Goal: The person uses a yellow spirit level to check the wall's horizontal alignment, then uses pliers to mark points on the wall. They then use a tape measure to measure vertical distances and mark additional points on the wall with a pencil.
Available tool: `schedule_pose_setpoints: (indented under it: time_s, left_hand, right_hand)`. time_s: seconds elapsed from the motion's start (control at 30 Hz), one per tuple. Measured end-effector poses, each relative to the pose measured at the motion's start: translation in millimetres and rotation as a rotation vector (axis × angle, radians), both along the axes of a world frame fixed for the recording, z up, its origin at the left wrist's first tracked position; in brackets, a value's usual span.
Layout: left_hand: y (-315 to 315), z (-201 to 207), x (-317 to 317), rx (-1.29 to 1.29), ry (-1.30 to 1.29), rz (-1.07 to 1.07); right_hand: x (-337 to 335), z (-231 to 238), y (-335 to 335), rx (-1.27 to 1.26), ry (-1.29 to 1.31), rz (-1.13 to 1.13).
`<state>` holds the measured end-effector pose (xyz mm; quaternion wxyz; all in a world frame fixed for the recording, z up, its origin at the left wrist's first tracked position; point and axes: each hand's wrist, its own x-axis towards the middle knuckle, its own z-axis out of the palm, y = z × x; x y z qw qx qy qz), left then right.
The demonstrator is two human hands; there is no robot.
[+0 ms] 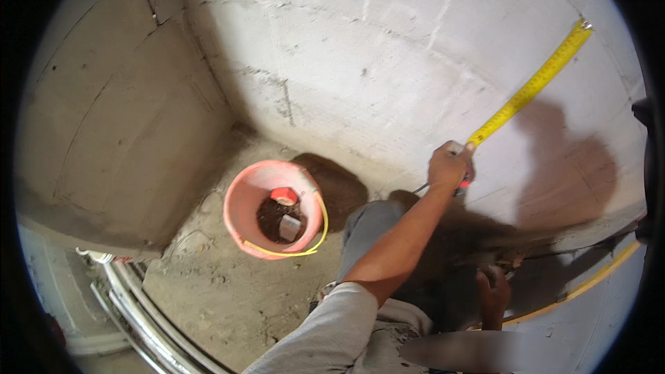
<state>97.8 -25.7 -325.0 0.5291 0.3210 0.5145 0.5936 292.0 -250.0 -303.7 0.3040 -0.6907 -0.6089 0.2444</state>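
Observation:
My left hand [450,166] is closed around a tape measure, whose red and dark case [464,181] shows partly beside the fingers. From it the yellow tape blade [530,90] runs up and to the right along the pale wall, its metal end hook touching the wall. Lower down, in shadow, my right hand [494,289] is closed with its fingers curled. Whatever it may hold is too dark to make out.
A pink bucket [239,197] with a yellow handle stands on the dusty floor, holding dark soil, a red piece and a grey block. Metal pipes [149,312] lie at lower left. Block walls [332,62] meet in a corner. A yellow strip [589,284] curves at lower right.

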Motion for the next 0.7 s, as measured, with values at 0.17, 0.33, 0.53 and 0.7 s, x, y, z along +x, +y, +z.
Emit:
schedule_pose_setpoints:
  time_s: [0.17, 0.33, 0.53, 0.7]
  left_hand:
    - [5.4, -9.6, 1.2, 0.058, -0.180, -0.047]
    - [5.3, -9.7, 0.3, 0.016, -0.150, -0.051]
    - [-1.9, 0.9, -8.6, 0.004, -0.269, -0.114]
    - [-4.4, 5.4, -12.6, 0.012, -0.284, -0.129]
  right_hand:
    - [-52.6, 79.8, 53.6, 0.293, -0.050, 0.243]
    - [-111.6, 127.6, 104.0, 0.566, -0.239, 0.379]
    - [-122.4, 153.5, 195.0, 0.689, -0.203, -0.058]
    - [-117.3, 174.6, 228.9, 0.587, -0.408, -0.261]
